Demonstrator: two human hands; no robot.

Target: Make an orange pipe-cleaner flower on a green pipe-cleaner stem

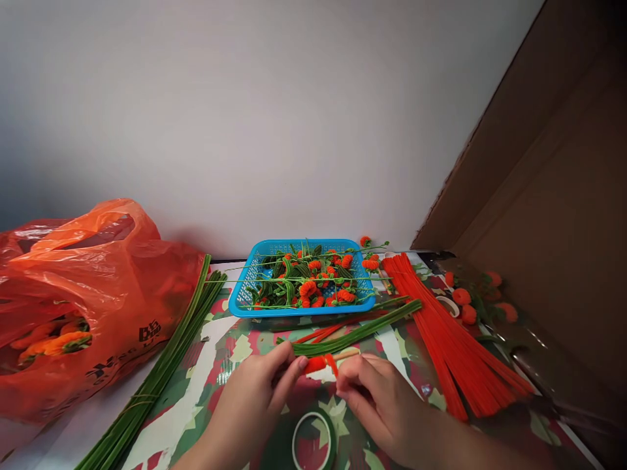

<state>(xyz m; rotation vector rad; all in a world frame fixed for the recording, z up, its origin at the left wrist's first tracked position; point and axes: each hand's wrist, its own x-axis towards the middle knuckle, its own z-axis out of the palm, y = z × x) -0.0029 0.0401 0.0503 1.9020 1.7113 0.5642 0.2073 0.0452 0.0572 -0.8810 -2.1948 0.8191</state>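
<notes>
Left hand [267,384] pinching orange strip [315,365]; strip stretching crosswise between hands, far end bending toward right hand [379,393], fingers bunching narrow, grip unclear.

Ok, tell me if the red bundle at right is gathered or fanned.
Fanned at the near end: the red bundle widens and splits there; its far end is narrower.

Two hands [255,395] [386,405], one blue basket [301,313], one orange bag [122,287]. Two tape rolls [334,438] [456,307], two bunches of green strips [164,365] [360,332], one large bunch of red strips [455,333].
</notes>
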